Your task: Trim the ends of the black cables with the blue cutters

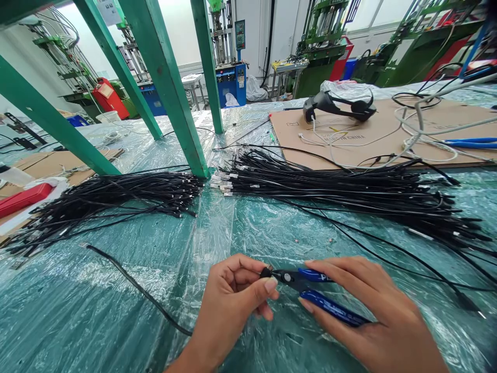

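Observation:
Between thumb and fingertips, my left hand (236,300) pinches the black plug end (266,273) of a cable. The rest of that black cable (143,290) seems to trail behind my wrist to a metal plug lying on the left of the table. My right hand (373,305) is wrapped round blue-handled flush cutters (310,290), whose handles stand apart. The jaws of the cutters meet the plug end at my left fingertips; whether they bite into it I cannot tell. Beyond my hands lies a large bundle of black cables (330,184) with silvery plugs.
Another heap of black cables (128,197) lies at the left, near a red-handled tool (25,199). Green metal posts (166,77) rise from the plastic-covered table (248,228). A cardboard sheet (295,140) carries a black headset (337,106) and white cables. Green machines stand behind.

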A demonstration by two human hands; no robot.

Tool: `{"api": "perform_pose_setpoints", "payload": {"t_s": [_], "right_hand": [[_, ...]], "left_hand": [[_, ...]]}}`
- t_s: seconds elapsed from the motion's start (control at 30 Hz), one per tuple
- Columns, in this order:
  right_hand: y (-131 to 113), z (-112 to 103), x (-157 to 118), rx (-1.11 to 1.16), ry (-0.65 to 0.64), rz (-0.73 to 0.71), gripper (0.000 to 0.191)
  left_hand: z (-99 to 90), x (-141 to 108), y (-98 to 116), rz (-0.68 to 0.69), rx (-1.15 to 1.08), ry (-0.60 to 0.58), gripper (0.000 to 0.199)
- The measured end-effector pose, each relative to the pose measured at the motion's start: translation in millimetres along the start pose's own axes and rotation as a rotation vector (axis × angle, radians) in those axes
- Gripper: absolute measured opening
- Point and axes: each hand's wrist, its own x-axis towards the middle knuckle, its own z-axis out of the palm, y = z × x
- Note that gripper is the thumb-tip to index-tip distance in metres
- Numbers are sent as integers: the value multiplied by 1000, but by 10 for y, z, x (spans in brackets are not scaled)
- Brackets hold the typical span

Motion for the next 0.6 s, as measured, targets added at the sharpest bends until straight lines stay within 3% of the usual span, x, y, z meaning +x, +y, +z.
{"api": "perform_pose_setpoints", "payload": {"t_s": [0.3, 0.6], "right_hand": [[26, -26, -68, 18, -72, 45, 34], [27, -44, -99, 21, -39, 59, 34]], "left_hand": [[-1, 6, -3, -5, 16, -3, 28], [-19, 22, -7, 8, 38, 10, 25]]}}
